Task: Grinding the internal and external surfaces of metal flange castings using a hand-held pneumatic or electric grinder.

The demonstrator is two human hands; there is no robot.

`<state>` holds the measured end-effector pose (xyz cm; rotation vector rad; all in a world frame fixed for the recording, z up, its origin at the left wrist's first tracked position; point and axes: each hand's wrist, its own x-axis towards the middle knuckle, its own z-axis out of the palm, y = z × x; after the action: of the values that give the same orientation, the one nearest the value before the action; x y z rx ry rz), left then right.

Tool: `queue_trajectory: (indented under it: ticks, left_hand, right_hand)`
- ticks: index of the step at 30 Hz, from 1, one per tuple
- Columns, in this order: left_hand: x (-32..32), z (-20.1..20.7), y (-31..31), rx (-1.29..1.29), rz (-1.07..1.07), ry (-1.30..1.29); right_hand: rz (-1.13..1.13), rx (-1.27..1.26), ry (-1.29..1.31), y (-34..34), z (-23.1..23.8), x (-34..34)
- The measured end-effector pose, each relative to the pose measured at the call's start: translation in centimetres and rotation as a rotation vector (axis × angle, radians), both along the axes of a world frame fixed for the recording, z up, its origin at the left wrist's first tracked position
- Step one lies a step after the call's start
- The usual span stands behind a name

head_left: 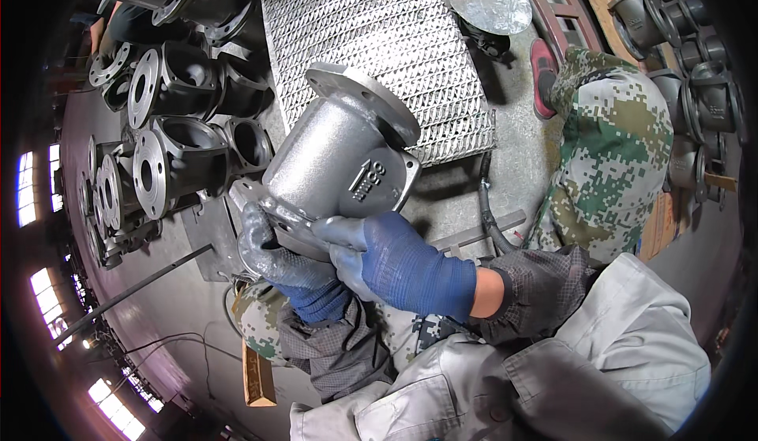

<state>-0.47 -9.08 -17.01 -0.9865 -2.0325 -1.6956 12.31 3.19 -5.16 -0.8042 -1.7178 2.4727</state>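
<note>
A grey cast-metal valve body (312,153) is held tilted in front of me, with a round flange (375,105) at its far end and raised casting marks on its side. My left hand (284,263), in a blue and grey coated glove, is closed around the lower left edge of its near end. My right hand (395,259), gloved alike, grips that same end from the right, its thumb and fingers pressed against the rim. The palms and some fingertips are hidden. Just beyond the casting lies a ribbed metal mesh panel (379,22).
Similar castings (181,78) are stacked at left, and more (711,97) stand at far right. A thin rod (142,291) slants across the left. A dark cable (489,212) runs by my camouflage-clad right leg (612,141). A round metal disc (489,0) sits at the back.
</note>
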Motion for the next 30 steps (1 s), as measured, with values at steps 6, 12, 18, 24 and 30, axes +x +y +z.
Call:
queue_trajectory:
  ticks: [6, 12, 18, 24, 30]
  left_hand:
    - [-0.3, 0.6, 0.0, 0.550, -0.203, -0.728]
    - [2.5, 8.8, 4.8, 0.415, 0.162, -1.026]
    - [3.1, 10.5, 5.6, 0.260, 0.136, -1.011]
    - [2.0, 6.7, 2.6, 0.083, 0.141, -0.552]
    - [2.7, 7.4, 3.8, -0.109, 0.208, -0.428]
  right_hand:
    - [0.024, 0.116, 0.049, -0.1, -0.4, -0.1]
    - [0.020, 0.204, 0.085, 0.2, -0.6, -0.2]
    - [0.033, 0.760, 0.058, -0.2, -0.1, 0.2]
    - [0.166, 1.051, -0.059, -1.4, 0.3, 0.1]
    - [0.347, 1.127, -0.172, -0.5, 0.7, 0.2]
